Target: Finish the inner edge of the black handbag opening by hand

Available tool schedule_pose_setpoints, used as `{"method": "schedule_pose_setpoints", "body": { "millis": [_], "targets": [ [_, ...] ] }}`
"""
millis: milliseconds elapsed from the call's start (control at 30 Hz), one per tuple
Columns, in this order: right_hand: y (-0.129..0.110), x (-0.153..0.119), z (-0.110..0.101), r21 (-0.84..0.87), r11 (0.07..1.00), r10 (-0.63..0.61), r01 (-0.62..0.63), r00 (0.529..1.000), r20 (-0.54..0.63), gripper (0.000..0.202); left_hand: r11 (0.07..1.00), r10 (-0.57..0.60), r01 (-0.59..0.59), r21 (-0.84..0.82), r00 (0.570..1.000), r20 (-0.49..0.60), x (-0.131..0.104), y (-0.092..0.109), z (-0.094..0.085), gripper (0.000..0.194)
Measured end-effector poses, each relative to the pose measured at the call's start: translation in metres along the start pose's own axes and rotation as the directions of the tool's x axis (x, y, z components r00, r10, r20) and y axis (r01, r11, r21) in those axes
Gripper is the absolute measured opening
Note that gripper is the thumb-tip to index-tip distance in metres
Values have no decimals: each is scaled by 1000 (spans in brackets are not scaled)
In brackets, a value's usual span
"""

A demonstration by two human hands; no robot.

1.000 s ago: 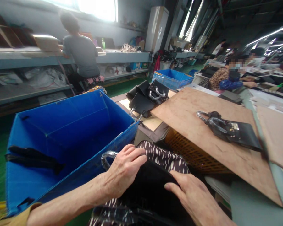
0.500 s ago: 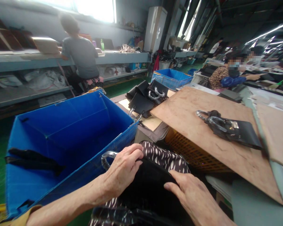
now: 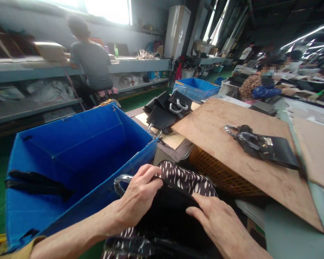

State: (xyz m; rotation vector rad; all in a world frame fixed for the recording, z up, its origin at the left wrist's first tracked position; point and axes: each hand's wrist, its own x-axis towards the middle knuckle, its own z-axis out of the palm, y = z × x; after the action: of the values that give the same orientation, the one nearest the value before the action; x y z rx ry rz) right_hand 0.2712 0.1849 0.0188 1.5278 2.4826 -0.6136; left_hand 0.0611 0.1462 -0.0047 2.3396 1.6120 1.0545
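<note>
A black handbag lies across my lap on patterned trousers. My left hand grips its far edge at the left, fingers curled over the rim. At the right part of the same edge, my right hand holds on with thumb on the near side and the other fingers beyond it, partly hidden. A plastic-wrapped handle sticks out left of my left hand. Clear wrapping shines on the bag's near part at the bottom. On the brown board to the right lies another black handbag with wrapped handles.
A large blue bin stands at my left, a black strap over its wall. Several black bags lie ahead, with a smaller blue bin behind. An orange crate sits under the board. One person sits at the back bench; others work at right.
Both hands keep their hold on the bag's edge and have shifted only very slightly. The person at the right has moved their arms a little.
</note>
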Motion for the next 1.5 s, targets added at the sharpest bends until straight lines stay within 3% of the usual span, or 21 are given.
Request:
{"method": "schedule_pose_setpoints", "body": {
  "millis": [67, 133, 233, 367, 600, 833, 1033, 1167, 1267, 1500],
  "targets": [
    [-1, 0, -2, 20, 1000, -1, 1, 1000, -10, 10, 995, 84, -77, 59, 988, -127, -7, -2, 4, 19],
    [-5, 1, -8, 52, 999, 7, -6, 1000, -27, 12, 980, 173, -154, 129, 972, -157, -11, -5, 7, 17],
    [-15, 5, -19, 130, 991, -2, 15, 995, -99, 26, 946, 292, -276, 173, 953, -81, -14, -9, 7, 20],
    [-30, 17, -27, 216, 963, -120, 159, 976, -184, 19, 895, 395, -374, 244, 918, -41, -14, -10, 3, 20],
    [-40, 42, -23, 95, 973, -198, 210, 973, -117, 25, 801, 507, -441, 404, 859, -68, -15, -8, -1, 23],
    [-43, 48, -19, -47, 986, -166, 161, 976, -140, 24, 727, 564, -518, 451, 825, 39, -12, -4, -3, 21],
    [-48, 46, -22, -105, 987, -132, 121, 985, -109, 25, 839, 451, -477, 263, 879, 154, -7, 1, -6, 26],
    [-51, 46, -24, -134, 985, -125, 113, 988, -88, 24, 949, 281, -309, 59, 917, 285, -3, 3, -9, 23],
    [-53, 47, -24, -148, 985, -103, 92, 993, -62, 23, 984, 176, -180, -13, 942, 284, -2, 3, -7, 22],
    [-50, 46, -17, -126, 986, -126, 109, 983, -135, 22, 997, 64, -70, 15, 965, 255, -1, 6, -6, 22]
  ]
}}
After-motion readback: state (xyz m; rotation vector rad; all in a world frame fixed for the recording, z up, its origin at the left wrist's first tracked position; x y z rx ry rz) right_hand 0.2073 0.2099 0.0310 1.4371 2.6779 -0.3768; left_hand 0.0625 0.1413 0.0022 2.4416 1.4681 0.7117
